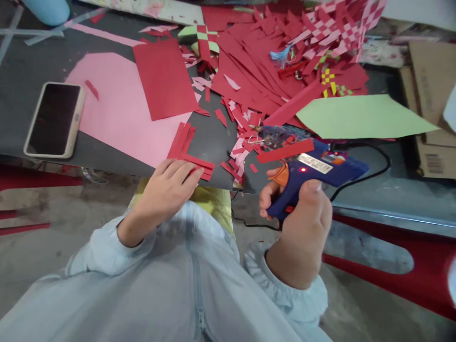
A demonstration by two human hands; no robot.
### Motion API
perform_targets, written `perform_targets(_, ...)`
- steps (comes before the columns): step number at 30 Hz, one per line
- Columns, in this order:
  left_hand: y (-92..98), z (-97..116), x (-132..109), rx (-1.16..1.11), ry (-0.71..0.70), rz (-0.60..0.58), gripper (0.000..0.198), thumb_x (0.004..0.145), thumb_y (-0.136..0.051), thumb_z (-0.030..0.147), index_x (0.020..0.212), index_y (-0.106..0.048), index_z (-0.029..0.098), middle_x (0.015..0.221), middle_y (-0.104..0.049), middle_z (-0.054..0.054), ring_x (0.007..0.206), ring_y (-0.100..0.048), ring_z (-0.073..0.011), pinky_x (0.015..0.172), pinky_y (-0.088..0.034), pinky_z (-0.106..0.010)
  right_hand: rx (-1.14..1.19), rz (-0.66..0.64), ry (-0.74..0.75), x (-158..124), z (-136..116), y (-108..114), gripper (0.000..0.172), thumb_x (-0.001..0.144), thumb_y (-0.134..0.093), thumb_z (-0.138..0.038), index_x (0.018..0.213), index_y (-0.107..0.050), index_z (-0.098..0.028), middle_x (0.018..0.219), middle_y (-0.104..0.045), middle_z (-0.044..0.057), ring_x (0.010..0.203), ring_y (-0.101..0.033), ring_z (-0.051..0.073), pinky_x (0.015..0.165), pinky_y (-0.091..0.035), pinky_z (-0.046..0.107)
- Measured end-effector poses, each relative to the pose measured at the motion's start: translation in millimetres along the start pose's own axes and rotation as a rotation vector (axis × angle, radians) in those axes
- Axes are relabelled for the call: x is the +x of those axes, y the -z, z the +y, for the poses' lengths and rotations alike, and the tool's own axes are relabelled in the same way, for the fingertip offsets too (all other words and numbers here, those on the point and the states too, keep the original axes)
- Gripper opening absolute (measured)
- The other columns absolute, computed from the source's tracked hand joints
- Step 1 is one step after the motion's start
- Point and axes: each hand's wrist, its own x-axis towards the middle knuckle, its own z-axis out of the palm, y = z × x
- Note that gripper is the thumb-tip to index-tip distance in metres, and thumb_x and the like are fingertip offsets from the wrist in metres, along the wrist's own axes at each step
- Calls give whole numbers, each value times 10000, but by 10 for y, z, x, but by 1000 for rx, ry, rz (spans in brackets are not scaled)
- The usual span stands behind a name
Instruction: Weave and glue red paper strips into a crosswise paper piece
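My left hand (170, 186) lies over the near ends of a slit red paper piece (182, 141) at the table's front edge. Its fingers are together and bent over the strips; the thumb is hidden. My right hand (302, 213) is wrapped round the handle of a dark blue glue gun (313, 166) with an orange trigger (280, 175). The gun's red light glows. Its grimy nozzle end points left, above paper scraps. A loose red paper strip (285, 151) lies across the gun's front part.
A phone (53, 119) lies at the left beside pink paper (110, 104) and a red sheet (164, 78). Red sheets (245, 66) and woven pieces pile up behind. Green paper (363, 116) lies right, near cardboard (434, 95). The gun's black cord (386, 159) loops rightward.
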Motion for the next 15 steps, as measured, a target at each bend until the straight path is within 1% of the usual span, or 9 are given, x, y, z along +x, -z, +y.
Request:
perform_targets(2, -25, 17, -6, 13, -18, 34, 184, 947, -615, 204, 1099, -689, 130, 969, -743, -78, 860, -643, -231, 808, -532, -369, 12, 4, 0, 1, 12, 11, 439, 1020, -384, -568, 984, -674, -241, 561, -556, -23, 443, -463, 126, 399, -291, 270)
perform_targets(3, -27, 21, -12, 22, -23, 32, 179, 942, -627, 204, 1093, -692, 133, 952, -740, -76, 846, -636, -229, 789, -526, -366, 17, 1, -3, 2, 19, 17, 439, 1021, -378, -569, 984, -672, -245, 563, -556, -24, 441, -461, 126, 394, -283, 270)
perform_targets(7, 6, 27, -48, 34, -66, 48, 124, 942, -599, 111, 973, -709, 158, 878, -739, -48, 796, -624, -193, 759, -512, -333, 15, -28, -21, 5, 43, 32, 450, 1024, -359, -570, 983, -669, -246, 568, -556, -20, 434, -456, 127, 369, -238, 273)
perform_targets(10, 50, 16, -90, 20, -73, 109, 172, 941, -580, 73, 900, -709, 180, 865, -755, -28, 820, -642, -185, 744, -517, -318, -20, -33, -13, 4, 51, 32, 470, 1023, -355, -563, 991, -673, -219, 583, -568, -15, 440, -464, 123, 384, -279, 266)
perform_targets(13, 95, -25, -117, 22, -68, 177, 163, 947, -594, 99, 921, -719, 200, 897, -780, -13, 829, -673, -175, 715, -527, -305, -33, -32, -15, 4, 50, 23, 476, 1027, -351, -551, 1003, -663, -192, 586, -570, -21, 442, -471, 115, 390, -310, 253)
perform_targets(15, 125, -63, -108, 4, -88, 199, 175, 960, -584, 105, 919, -723, 203, 913, -791, -10, 801, -690, -154, 701, -537, -287, -18, -37, -13, 4, 49, 13, 471, 1032, -354, -538, 997, -662, -183, 585, -569, -23, 444, -477, 107, 396, -325, 246)
